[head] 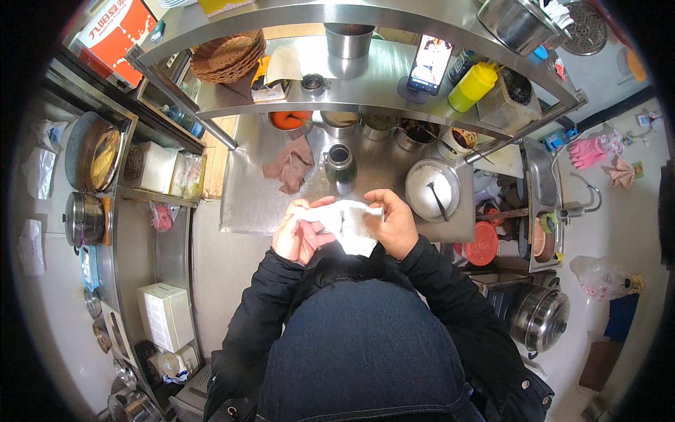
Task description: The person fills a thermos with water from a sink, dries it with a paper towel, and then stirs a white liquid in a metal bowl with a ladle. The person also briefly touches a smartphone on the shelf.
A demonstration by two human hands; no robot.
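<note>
A thin white sheet, tissue or cloth [356,228], hangs between my two hands near the front edge of the steel table [248,211]. My left hand [301,235] pinches its left end, palm partly upward. Its right upper corner is between the thumb and fingers of my right hand [393,224]. Just beyond the sheet an open dark thermos-like flask [340,171] stands upright. A crumpled brown cloth [292,163] lies to the left of the flask. Right of it sits a bowl of white powder or grains [422,184] with a black spoon [439,200] in it.
Metal pots of sauces, one orange-red [290,119], line the table's back under a steel shelf [337,103]. On the shelf are wicker baskets [229,55], a phone [430,63] on a stand and a yellow squeeze bottle [473,87]. At right are a red lid [481,242] and a sink [540,179].
</note>
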